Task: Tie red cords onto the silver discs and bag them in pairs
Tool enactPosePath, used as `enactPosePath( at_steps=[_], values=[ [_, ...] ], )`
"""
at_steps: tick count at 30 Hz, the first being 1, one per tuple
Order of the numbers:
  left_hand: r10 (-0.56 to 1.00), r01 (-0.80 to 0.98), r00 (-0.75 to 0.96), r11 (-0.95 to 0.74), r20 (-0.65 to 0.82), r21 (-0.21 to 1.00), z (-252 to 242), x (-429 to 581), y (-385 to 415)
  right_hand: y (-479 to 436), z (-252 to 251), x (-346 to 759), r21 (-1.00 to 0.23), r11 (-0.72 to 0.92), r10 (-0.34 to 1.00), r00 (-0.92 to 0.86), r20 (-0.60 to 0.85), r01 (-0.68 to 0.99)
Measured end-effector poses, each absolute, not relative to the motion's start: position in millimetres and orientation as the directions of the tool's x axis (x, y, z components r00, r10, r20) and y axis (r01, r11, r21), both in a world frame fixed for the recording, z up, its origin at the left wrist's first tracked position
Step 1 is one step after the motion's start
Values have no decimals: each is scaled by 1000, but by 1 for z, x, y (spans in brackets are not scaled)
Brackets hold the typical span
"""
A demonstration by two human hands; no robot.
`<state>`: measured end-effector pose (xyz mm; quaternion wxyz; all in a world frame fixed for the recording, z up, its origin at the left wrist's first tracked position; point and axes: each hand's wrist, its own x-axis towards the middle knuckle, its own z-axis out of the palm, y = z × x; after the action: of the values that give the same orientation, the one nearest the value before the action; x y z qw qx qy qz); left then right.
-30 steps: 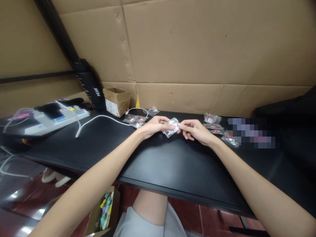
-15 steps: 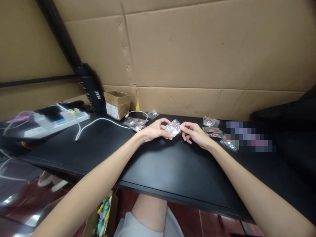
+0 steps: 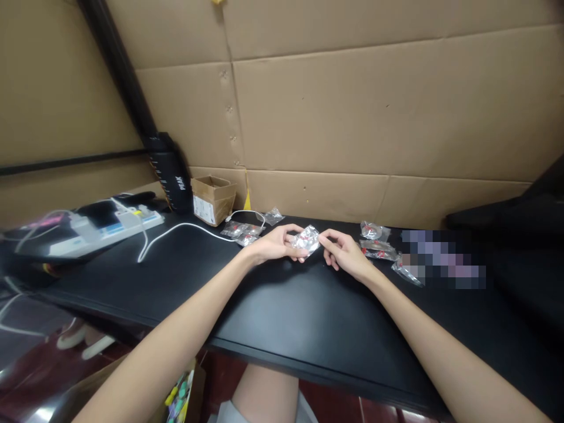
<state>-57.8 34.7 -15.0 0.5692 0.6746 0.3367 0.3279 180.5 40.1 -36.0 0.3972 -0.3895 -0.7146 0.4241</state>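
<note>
A small clear plastic packet (image 3: pixel 307 239) with red print is held above the black table (image 3: pixel 282 317). My left hand (image 3: pixel 281 244) grips it from the left, thumb in front and fingers behind. My right hand (image 3: pixel 341 249) pinches the packet's right edge between thumb and forefinger, its other fingers curled. What lies inside the packet is too small to make out. Several similar packets (image 3: pixel 242 231) lie beyond my left hand, and one more packet (image 3: pixel 274 216) rests near the cardboard wall. To the right of my right hand is another group of packets (image 3: pixel 378 249).
A small open cardboard box (image 3: pixel 214 200) stands at the back left, beside a black PEAK-marked object (image 3: pixel 170 170). A white cable (image 3: pixel 176 226) crosses the table from a power strip (image 3: pixel 101 232). Below the table edge sits a box of colourful items (image 3: pixel 180 393). Black fabric (image 3: pixel 506 229) lies right.
The view has tilted up a little, so everything sits lower in the picture. Both hands remain at the packet, which has turned slightly.
</note>
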Motion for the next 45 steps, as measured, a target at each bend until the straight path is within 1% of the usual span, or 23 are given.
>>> enactPosePath(
  at_steps=[2,5,8,10,11,13,15,16,19,21,25,30,32,34,35,36,38,42,45],
  values=[
    [825,127,562,-159,61,979,-14,-57,36,40,-36,178,-919,336,898,-365,247,206],
    [852,227,517,-232,84,946,-9,-59,38,39,-36,173,-917,356,880,-394,265,180],
    [868,282,474,-312,151,908,4,-71,40,39,-37,171,-915,360,875,-406,265,179],
    [913,319,338,-340,229,885,14,-88,42,41,-39,170,-917,356,882,-387,267,179],
    [934,391,260,-335,246,857,17,-100,45,42,-40,170,-918,354,886,-377,269,180],
    [966,568,79,-246,245,786,20,-125,52,45,-43,171,-919,349,893,-362,267,182],
    [966,729,-51,-138,255,671,19,-149,61,47,-44,171,-924,335,900,-353,255,185],
    [966,788,-113,-56,233,613,17,-159,65,47,-44,171,-926,328,902,-352,248,187],
    [936,872,-296,182,193,454,9,-177,71,47,-44,171,-923,328,903,-354,244,201],
    [912,889,-352,255,211,380,5,-179,72,46,-44,170,-914,336,902,-358,243,228],
    [910,911,-330,238,252,336,-2,-171,71,44,-43,169,-879,359,897,-375,232,313],
    [933,932,-259,173,251,318,-8,-160,73,44,-42,169,-826,430,876,-389,284,364],
    [923,946,-208,106,323,307,-11,-154,73,44,-43,169,-813,450,868,-396,300,370],
    [913,957,-96,-24,397,288,-14,-147,74,44,-43,169,-802,465,862,-401,312,375],
    [912,957,-37,-86,410,278,-16,-144,75,44,-43,169,-797,470,860,-400,317,379],
    [914,953,16,-137,405,271,-18,-140,76,44,-43,168,-793,475,859,-399,322,382],
    [920,944,65,-182,387,274,-21,-134,78,43,-43,168,-788,477,859,-394,326,389],
    [919,940,46,-172,392,293,-25,-127,80,41,-42,167,-784,476,862,-390,324,399],
    [941,942,97,-192,325,276,-24,-121,76,42,-42,167,-779,478,861,-394,323,405]
  ],
)
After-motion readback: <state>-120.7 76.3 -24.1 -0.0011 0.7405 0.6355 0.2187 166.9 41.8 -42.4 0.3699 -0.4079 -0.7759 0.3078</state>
